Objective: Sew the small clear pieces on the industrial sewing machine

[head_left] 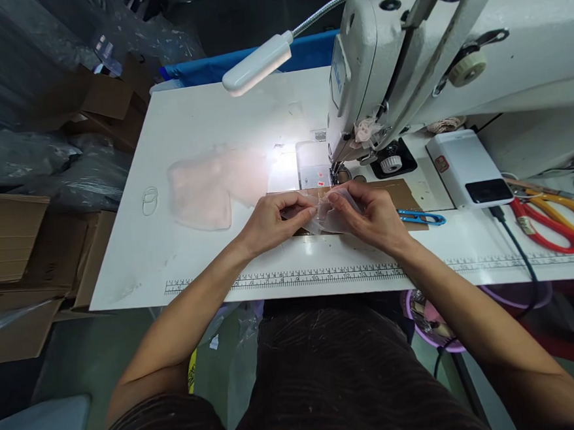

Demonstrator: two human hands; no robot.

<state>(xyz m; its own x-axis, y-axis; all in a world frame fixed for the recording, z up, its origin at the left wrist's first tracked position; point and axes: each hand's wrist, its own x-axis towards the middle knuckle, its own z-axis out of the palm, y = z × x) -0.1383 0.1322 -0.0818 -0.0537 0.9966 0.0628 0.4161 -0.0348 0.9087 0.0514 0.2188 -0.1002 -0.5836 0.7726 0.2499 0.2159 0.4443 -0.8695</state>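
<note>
Just in front of the sewing machine's needle area (334, 171), my left hand (280, 217) and my right hand (369, 214) pinch a small piece of thin, sheer white fabric (325, 217) between them. Both hands are closed at the fingertips, a short gap apart. Under the fabric lies a brown cardboard strip (398, 194) on the white table (137, 252). A sheer pale pink fabric piece (201, 188) lies flat to the left of my hands.
Right of my hands are a blue thread snipper (422, 217), a white box-shaped device (468, 166) with a cable, and red-handled scissors (548, 229). A lamp (257, 65) hangs over the table's back. Cardboard boxes (39, 258) stand at left; a printed ruler (282, 279) runs along the front edge.
</note>
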